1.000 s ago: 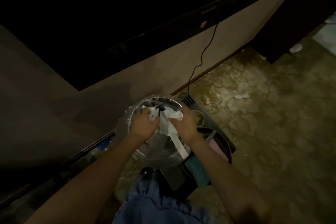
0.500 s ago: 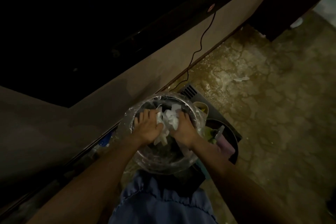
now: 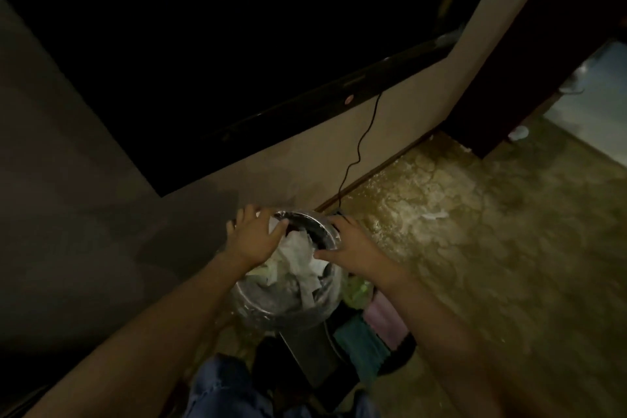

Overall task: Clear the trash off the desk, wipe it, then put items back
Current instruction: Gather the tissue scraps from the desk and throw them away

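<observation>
Down on the floor against the wall stands a round trash bin (image 3: 288,295) with a clear plastic liner, and both hands are over its mouth. White crumpled paper (image 3: 298,254) fills the upper part of the bin, heaped close to the rim, so this part of the task's trash is already in the bin and not on the bench, which is out of view.

The left hand (image 3: 252,237) lies with fingers spread and fairly straight over the far-left rim, its thumb resting against the paper; it holds nothing, and looks placed to press the heap down or steady the liner edge. The right hand (image 3: 349,244) sits on the right side of the rim with fingers curved over the edge; the light is dim, so whether it grips the rim and liner or only rests there I cannot tell. Hands set on opposite sides like this suit packing the paper down without tipping the bin.

Just right of the bin, low in view, are a greenish wad (image 3: 356,292), a pink item (image 3: 386,322) and a teal cloth (image 3: 363,343) in a dark container. A black cable (image 3: 359,146) runs down the wall to the floor behind the bin. A white scrap (image 3: 436,215) lies well apart on the mottled floor (image 3: 492,265).

As a judgement, the clearing step is near its end; wiping comes next.
</observation>
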Available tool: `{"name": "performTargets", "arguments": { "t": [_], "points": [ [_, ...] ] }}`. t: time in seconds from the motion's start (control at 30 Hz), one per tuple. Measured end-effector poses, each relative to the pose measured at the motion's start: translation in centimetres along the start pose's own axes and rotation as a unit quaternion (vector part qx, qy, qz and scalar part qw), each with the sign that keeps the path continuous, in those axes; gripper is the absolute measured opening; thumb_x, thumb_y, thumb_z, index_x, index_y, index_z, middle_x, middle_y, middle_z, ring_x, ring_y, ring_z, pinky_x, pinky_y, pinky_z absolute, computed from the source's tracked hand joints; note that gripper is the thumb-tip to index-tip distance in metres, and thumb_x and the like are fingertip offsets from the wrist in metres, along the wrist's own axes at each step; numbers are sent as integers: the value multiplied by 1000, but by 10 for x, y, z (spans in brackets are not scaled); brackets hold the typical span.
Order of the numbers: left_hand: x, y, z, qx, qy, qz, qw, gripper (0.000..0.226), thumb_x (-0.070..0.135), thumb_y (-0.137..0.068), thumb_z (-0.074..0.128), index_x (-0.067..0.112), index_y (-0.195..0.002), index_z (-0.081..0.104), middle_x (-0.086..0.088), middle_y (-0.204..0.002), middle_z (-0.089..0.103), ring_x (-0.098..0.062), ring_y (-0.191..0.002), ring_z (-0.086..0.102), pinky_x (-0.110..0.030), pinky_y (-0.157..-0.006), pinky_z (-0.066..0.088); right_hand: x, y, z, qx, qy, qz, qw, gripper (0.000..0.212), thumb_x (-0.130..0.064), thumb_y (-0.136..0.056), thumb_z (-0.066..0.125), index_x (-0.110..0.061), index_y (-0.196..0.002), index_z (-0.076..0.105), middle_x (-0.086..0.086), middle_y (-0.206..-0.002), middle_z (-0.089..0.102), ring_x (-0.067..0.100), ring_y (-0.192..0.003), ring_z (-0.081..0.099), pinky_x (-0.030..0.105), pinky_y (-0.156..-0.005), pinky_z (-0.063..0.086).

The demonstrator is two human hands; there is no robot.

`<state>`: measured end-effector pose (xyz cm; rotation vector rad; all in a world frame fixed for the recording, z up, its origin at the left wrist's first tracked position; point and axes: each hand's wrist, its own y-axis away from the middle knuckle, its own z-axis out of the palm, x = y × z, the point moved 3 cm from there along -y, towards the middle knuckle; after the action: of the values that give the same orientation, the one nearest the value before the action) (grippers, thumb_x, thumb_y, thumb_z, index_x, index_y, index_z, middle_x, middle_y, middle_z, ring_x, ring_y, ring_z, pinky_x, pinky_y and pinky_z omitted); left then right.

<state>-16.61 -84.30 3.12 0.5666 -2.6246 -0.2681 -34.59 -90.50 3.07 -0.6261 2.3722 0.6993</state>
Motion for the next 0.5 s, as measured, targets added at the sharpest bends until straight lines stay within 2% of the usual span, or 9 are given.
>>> {"name": "performTargets", "arguments": {
  "t": [0.17, 0.3, 0.43, 0.5],
  "points": [
    [-1, 62, -11, 38, -15, -35, 999, 48, 47, -97, 38, 22, -137, 42, -8, -142, 34, -27, -133, 27, -43, -107, 21, -4, 51, -4, -5, 29, -42, 999, 72, -33, -79, 75, -13, -139, 39, 6, -138, 40, 23, -130, 36, 29, -99, 34],
    [-6, 117, -9, 30, -11, -68, 997, 44, 44, -96, 41, 21, -133, 46, -12, -137, 40, -31, -129, 32, -45, -105, 27, -7, 86, 4, -12, 55, -73, 996, 64, -32, -78, 75, -13, -131, 46, 8, -134, 42, 25, -127, 37, 33, -101, 37],
    [-17, 177, -5, 14, -18, -85, 996, 45, 46, -93, 46, 20, -130, 48, -11, -131, 44, -30, -124, 37, -44, -102, 33, -31, 114, 23, -42, 87, -120, 988, 55, -27, -82, 72, -10, -128, 46, 8, -129, 45, 23, -120, 44, 25, -91, 37],
    [-28, 207, -7, 27, -27, -103, 994, 46, 47, -92, 47, 21, -130, 48, -9, -131, 45, -28, -124, 38, -42, -103, 34, -51, 127, 37, -56, 108, -152, 981, 54, -29, -83, 71, -10, -127, 47, 8, -127, 46, 24, -118, 44, 28, -93, 37]
  ]
}}
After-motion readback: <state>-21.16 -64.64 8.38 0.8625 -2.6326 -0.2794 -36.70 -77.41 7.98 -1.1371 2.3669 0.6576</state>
